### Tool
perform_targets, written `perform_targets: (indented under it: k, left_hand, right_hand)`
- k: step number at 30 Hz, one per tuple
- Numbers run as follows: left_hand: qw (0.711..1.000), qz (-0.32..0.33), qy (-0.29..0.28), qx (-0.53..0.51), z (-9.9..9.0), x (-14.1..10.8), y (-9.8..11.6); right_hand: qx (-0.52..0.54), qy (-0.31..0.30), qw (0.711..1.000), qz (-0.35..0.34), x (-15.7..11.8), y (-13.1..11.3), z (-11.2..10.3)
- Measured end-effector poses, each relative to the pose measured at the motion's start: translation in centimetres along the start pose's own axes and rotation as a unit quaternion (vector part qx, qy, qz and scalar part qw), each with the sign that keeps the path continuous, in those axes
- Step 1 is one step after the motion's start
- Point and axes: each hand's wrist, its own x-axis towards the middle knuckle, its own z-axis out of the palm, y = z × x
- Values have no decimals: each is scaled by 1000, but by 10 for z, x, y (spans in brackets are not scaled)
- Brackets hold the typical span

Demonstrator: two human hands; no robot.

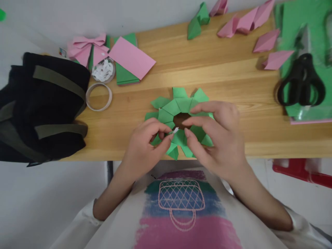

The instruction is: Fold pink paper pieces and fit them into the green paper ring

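A green folded-paper ring [168, 110] with pointed flaps around its edge lies near the table's front edge, the wood showing through its centre. My left hand [149, 143] is at the ring's lower left, thumb and forefinger pinched on a small white strip [176, 130]; whether it is tape or paper I cannot tell. Over the ring's right side is my right hand [216, 136], its fingers apart and curved, nothing visible between them. Its thumb tip is close to the white strip. Both hands cover parts of the ring.
On the wooden table [145, 98], a tape roll [99, 97], a tub of white scraps [103, 70], pink paper [132, 58] and a pink bow [89, 46] stand left near a black bag [44, 107]. Black-handled scissors [302, 83] lie right, below pink folded pieces [267, 40] and green ones [199, 21].
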Motion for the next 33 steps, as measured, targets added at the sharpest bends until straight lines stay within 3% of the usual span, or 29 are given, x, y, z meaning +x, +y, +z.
perform_targets:
  k: [4,14,25,33]
  left_hand:
    - [1000,22,0,22,0,0,0]
    - [993,86,-13,85,-3,-1,-2]
    - [977,160,-31,137,-9,1,-5]
    - [973,200,-44,107,-17,2,-8]
  right_hand:
    - [15,8,1000,-12,-4,-3,0]
    - [54,-48,997,-13,5,1,-2]
    - [124,-247,960,-45,36,12,-17]
    - [103,-298,948,-33,47,9,-24]
